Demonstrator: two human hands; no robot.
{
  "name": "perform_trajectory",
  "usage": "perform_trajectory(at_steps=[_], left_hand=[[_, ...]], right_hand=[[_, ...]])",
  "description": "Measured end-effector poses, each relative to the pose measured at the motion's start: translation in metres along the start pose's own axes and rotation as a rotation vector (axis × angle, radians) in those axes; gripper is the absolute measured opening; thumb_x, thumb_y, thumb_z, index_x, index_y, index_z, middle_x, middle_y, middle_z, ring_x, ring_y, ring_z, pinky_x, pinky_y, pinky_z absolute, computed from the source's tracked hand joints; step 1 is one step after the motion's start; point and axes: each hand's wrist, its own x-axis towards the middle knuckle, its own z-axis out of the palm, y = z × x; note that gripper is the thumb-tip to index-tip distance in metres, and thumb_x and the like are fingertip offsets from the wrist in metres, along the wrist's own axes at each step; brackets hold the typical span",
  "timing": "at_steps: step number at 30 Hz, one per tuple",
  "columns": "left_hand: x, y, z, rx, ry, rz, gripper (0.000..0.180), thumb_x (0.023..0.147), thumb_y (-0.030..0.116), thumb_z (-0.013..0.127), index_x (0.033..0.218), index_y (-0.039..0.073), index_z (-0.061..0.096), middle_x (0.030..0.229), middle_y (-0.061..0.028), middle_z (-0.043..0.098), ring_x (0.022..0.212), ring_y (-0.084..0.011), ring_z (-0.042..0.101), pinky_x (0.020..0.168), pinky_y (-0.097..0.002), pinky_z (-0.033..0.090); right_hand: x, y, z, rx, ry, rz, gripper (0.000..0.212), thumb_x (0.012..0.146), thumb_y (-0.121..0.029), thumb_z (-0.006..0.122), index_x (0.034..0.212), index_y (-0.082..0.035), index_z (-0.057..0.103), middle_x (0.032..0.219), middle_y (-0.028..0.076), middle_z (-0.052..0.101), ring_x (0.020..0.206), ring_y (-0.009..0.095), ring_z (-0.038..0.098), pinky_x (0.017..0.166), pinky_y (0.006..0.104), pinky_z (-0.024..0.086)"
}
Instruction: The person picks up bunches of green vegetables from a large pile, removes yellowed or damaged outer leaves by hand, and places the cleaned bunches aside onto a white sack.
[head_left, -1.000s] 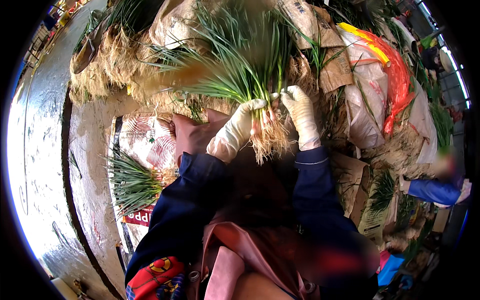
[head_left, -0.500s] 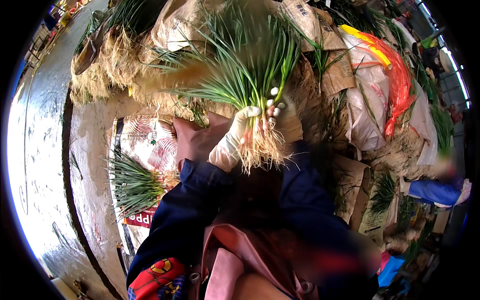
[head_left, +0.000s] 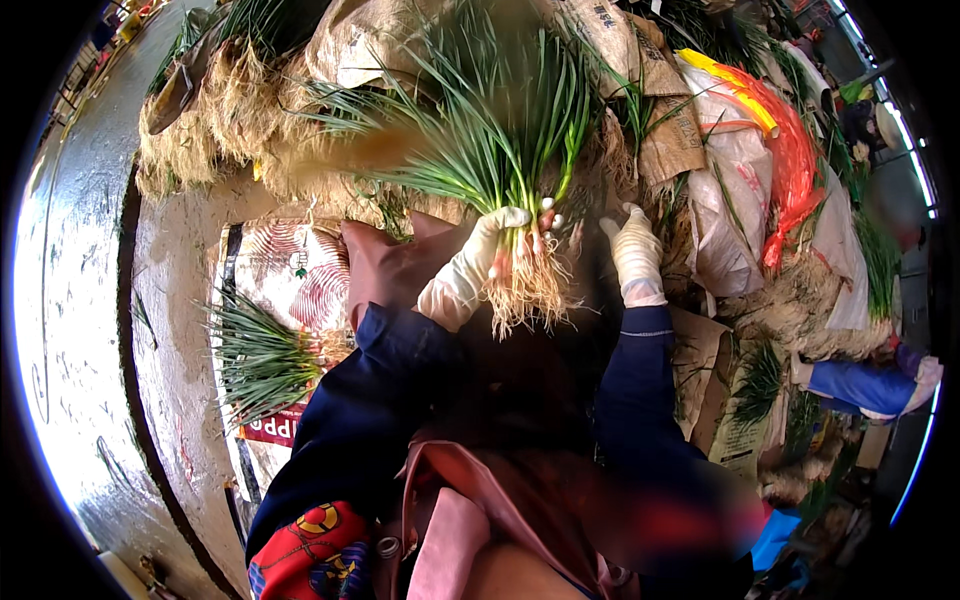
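Note:
My left hand (head_left: 480,262), in a pale glove, is closed around a bunch of spring onions (head_left: 505,130) just above its bulbs. The green leaves fan out away from me, and the stringy roots (head_left: 525,285) hang toward my lap. To the right of the bunch, apart from it, my gloved right hand (head_left: 637,252) is raised with thumb and forefinger apart and nothing visible between them. A smaller bunch of spring onions (head_left: 268,358) lies at my left on a printed sack (head_left: 300,262), roots toward me.
Rooty piles of spring onions (head_left: 240,110) lie at the far left beside a tan sack (head_left: 365,45). A white sack (head_left: 735,215) with red plastic (head_left: 795,200) stands at the right. Another person's blue sleeve (head_left: 860,385) shows at the right edge. Wet concrete (head_left: 175,330) runs along the left.
My right hand has left the bulbs and moved right, clear of the bunch. My left hand still grips the bunch in nearly the same place.

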Motion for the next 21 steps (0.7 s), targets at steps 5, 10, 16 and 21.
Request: perform_trajectory(at_steps=[5,10,16,21], left_hand=[[0.0,-0.004,0.013,0.071,0.082,0.03,0.042,0.079,0.015,0.059,0.115,-0.005,0.05,0.098,-0.0118,0.061,0.07,-0.0193,0.063,0.064,-0.0302,0.054],[-0.007,0.005,0.022,0.205,0.073,0.245,0.033,0.085,0.015,0.055,0.11,-0.005,0.051,0.078,-0.0145,0.063,0.064,-0.0215,0.062,0.065,-0.0297,0.053],[-0.015,0.014,0.019,-0.012,-0.079,0.128,0.056,0.082,0.018,0.06,0.128,-0.004,0.038,0.106,-0.0125,0.055,0.096,-0.0203,0.056,0.086,-0.0327,0.049],[-0.003,0.01,0.026,-0.186,-0.224,0.073,0.07,0.077,0.013,0.063,0.135,-0.003,0.028,0.1,-0.006,0.053,0.094,-0.0186,0.052,0.084,-0.03,0.044]], right_hand=[[-0.021,-0.072,-0.017,1.102,-0.494,-0.195,0.065,0.084,-0.038,0.061,0.133,-0.003,0.036,0.106,0.012,0.062,0.087,0.023,0.062,0.08,0.0347,0.049],[-0.026,-0.102,0.008,0.33,0.229,-0.575,0.036,0.087,-0.021,0.057,0.116,-0.001,0.053,0.095,0.012,0.064,0.08,0.023,0.063,0.07,0.0327,0.052],[0.048,-0.087,-0.045,0.68,0.078,-0.426,0.046,0.085,-0.05,0.053,0.101,-0.009,0.064,0.099,0.01,0.065,0.094,0.025,0.06,0.084,0.0349,0.047],[0.158,-0.066,-0.065,-0.056,0.049,-0.118,0.044,0.078,-0.049,0.06,0.1,-0.011,0.066,0.101,0.011,0.065,0.094,0.032,0.06,0.084,0.0385,0.045]])
